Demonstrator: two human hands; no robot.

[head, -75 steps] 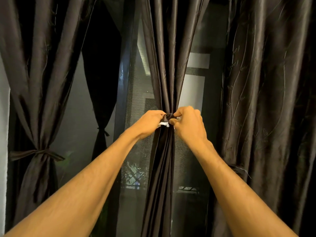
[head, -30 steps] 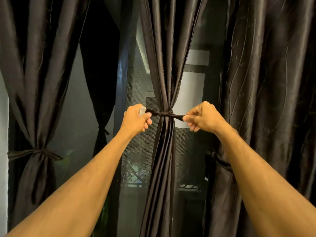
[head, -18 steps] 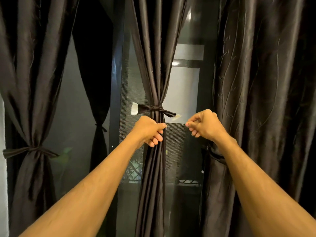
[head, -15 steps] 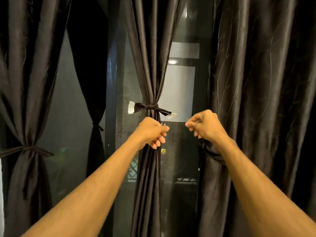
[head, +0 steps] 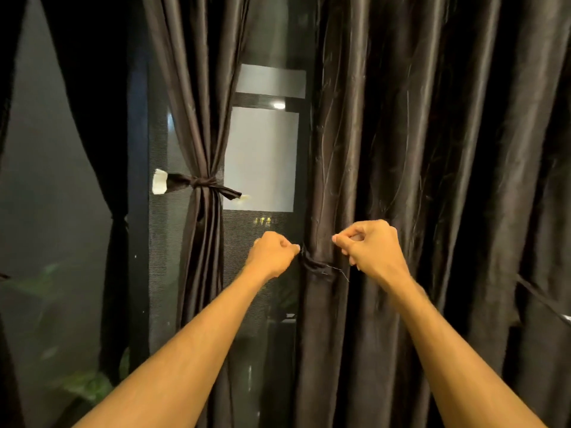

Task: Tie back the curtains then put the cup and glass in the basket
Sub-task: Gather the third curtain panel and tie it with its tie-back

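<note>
1. The middle curtain [head: 200,242] hangs gathered, with its tie [head: 202,184] knotted. The wide right curtain [head: 432,180] hangs loose, and a dark band [head: 315,264] loops only its leftmost folds.
2. The left hand [head: 273,251] has its fingers curled, tips at the curtain's left edge where the band begins. Whether they pinch it cannot be told.
3. The right hand [head: 370,247] is curled, thumb against forefinger, in front of the fabric. What it pinches, if anything, is unclear.
4. Likely risks:
   - Knotting now would catch too few folds, and the rest would spill out.
   - The glossy cloth may let the knot slide.
   - A loose thread [head: 335,271] hints at fraying, so a hard pull could tear the band.
5. The cup, glass and basket are out of view.
</note>
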